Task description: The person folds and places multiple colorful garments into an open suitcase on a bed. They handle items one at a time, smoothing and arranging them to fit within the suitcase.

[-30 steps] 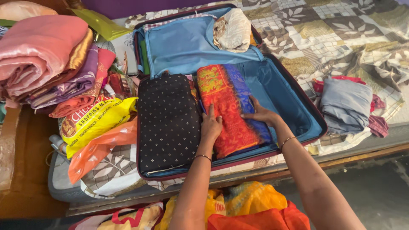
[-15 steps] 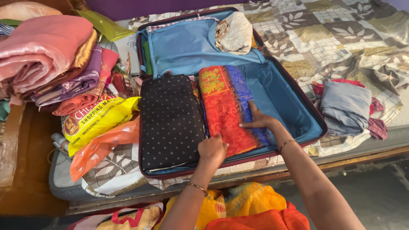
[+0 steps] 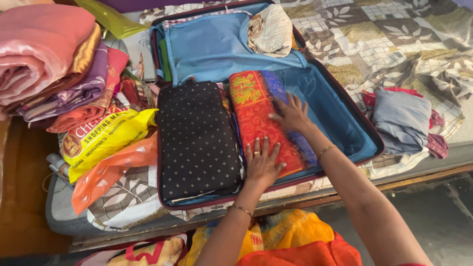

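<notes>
Pressing flat on red folded sari (image 3: 256, 113), left hand (image 3: 262, 162) near end, right hand (image 3: 291, 114) farther up

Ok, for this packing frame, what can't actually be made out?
Head view only:
- Red and blue folded cloth: the left hand and right hand lie flat on it, covering parts of its pattern.
- Right hand: motion-blurred, so finger detail is unclear.
- Anything under the black dotted bundle in the suitcase: hidden by it.
- Stack of folded fabrics: cut off by the left and top edges.
- Orange and yellow cloth: cut off by the bottom edge.
</notes>
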